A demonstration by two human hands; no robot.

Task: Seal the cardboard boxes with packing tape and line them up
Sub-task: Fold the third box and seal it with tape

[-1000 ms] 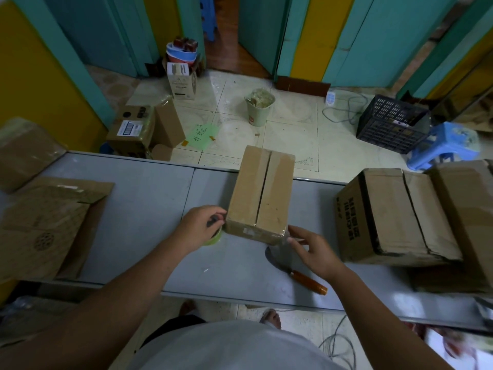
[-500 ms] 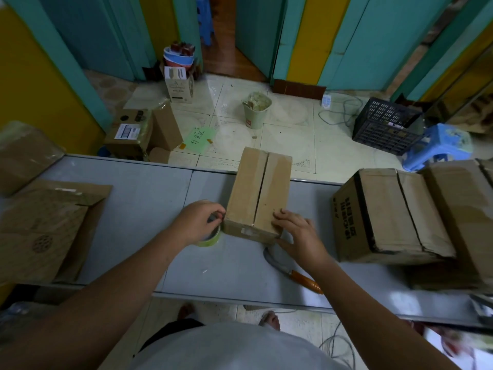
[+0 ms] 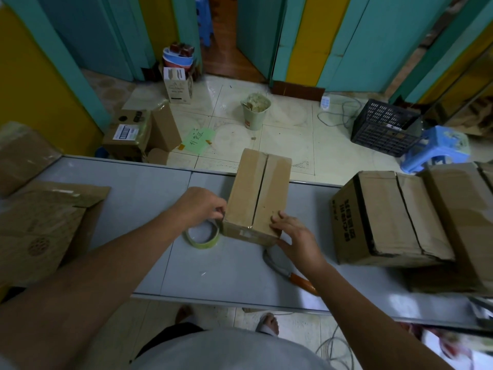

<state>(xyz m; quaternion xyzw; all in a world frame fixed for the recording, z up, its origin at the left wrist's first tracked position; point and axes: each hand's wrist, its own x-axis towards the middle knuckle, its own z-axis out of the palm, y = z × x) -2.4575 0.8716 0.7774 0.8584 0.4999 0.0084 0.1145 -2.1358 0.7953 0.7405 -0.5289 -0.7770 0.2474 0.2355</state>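
A small cardboard box (image 3: 258,193) stands mid-table, its top flaps closed with a dark seam running away from me. A greenish tape roll (image 3: 202,236) lies flat on the table against the box's near left corner. My left hand (image 3: 198,206) hovers over the roll, fingers curled onto its far rim right at the box's corner. My right hand (image 3: 296,236) rests on the box's near right corner, fingers laid on top and thumb down the front face. Two larger boxes, one (image 3: 386,217) printed on its side and one (image 3: 464,209) behind it, sit side by side at the right.
A knife with an orange handle (image 3: 302,282) lies on the grey table (image 3: 138,198) just under my right wrist. Flattened cardboard (image 3: 40,228) covers the table's left end. On the floor beyond are a bin (image 3: 255,112), a black crate (image 3: 384,126), a blue stool (image 3: 434,148) and more boxes.
My right hand has moved from the table beside the box up onto its near right corner. My left hand has shifted off the roll's top, so the roll now shows lying flat.
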